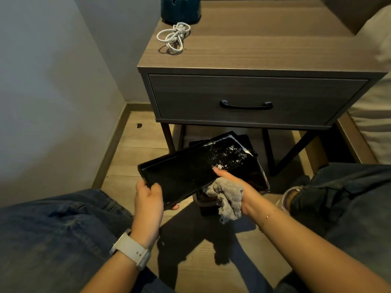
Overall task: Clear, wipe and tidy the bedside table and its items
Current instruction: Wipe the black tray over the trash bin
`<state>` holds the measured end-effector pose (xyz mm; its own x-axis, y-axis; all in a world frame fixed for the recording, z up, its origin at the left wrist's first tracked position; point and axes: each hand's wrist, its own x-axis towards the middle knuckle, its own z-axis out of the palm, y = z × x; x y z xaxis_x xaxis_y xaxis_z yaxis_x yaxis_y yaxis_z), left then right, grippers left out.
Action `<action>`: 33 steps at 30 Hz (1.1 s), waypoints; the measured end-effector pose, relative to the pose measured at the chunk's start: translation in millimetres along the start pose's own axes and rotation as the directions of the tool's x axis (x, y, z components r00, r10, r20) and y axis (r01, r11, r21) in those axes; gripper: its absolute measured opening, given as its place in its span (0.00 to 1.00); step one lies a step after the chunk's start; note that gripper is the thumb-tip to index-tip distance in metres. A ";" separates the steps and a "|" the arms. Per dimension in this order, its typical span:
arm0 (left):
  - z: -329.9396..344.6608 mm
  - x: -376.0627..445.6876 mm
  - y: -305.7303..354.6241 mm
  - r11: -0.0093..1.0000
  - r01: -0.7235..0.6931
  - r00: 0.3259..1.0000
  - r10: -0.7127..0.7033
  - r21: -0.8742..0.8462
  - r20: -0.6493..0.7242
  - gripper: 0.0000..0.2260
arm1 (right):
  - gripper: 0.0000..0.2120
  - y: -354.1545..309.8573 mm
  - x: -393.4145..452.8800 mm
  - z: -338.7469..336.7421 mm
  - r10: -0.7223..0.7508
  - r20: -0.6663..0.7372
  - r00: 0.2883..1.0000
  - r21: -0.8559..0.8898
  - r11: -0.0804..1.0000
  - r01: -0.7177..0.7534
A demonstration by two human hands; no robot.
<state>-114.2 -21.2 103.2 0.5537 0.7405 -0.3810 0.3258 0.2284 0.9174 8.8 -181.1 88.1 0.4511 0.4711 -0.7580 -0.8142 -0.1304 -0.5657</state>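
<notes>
Below bedside table, tilted black tray bears white dust

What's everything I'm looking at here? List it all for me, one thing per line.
Wooden bedside table: one, grey-brown, against the wall, drawer closed.
Coiled cord: one, white, on the tabletop's left side.
Ceramic ashtray-like dish: one, dark teal, at the tabletop's back left.
Rectangular tray: one, black, dusted with white powder, tilted over the bin.
Small bin: one, black, on the floor under the table.
Fluffy cloth: one, grey, in the right hand.
Left hand: grips the tray's near edge.
Right hand: holds the cloth, finger touching the tray.
</notes>
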 end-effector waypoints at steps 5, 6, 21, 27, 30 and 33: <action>-1.7 -9.5 8.9 0.993 0.113 0.990 -0.115 0.034 0.076 0.16 | 0.13 1.0 0.8 -9.6 -0.039 -0.033 0.999 -0.024 0.999 0.039; -4.8 -10.1 14.9 0.988 0.116 0.988 -0.125 0.106 0.092 0.23 | 0.14 1.3 -1.2 -10.9 -0.048 -0.052 0.998 -0.056 0.997 0.045; 54.1 41.5 58.9 0.739 -0.169 0.737 -0.344 0.652 0.582 0.22 | 0.12 -18.4 -21.9 -42.2 0.074 -0.072 0.995 -0.486 0.868 -0.099; 55.2 49.0 14.6 0.796 -0.147 0.858 -0.193 0.587 0.477 0.18 | 0.20 -26.1 -27.9 -47.6 -0.074 -0.065 0.995 -0.646 0.763 0.015; 56.7 48.0 9.0 0.758 -0.213 0.863 -0.149 0.616 0.482 0.16 | 0.21 -36.8 -41.0 -61.3 -0.379 -0.118 0.918 -0.924 0.380 0.038; 58.8 47.4 4.0 0.701 -0.284 0.864 -0.109 0.655 0.491 0.15 | 0.13 -51.7 -66.1 -65.0 -0.616 0.003 0.787 -0.939 0.269 0.215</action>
<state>-41.6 -22.4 82.1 0.8194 0.3046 -0.4856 0.5729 -0.4640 0.6757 44.8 -262.2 146.4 0.8559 0.4542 -0.2470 0.2207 -0.7530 -0.6199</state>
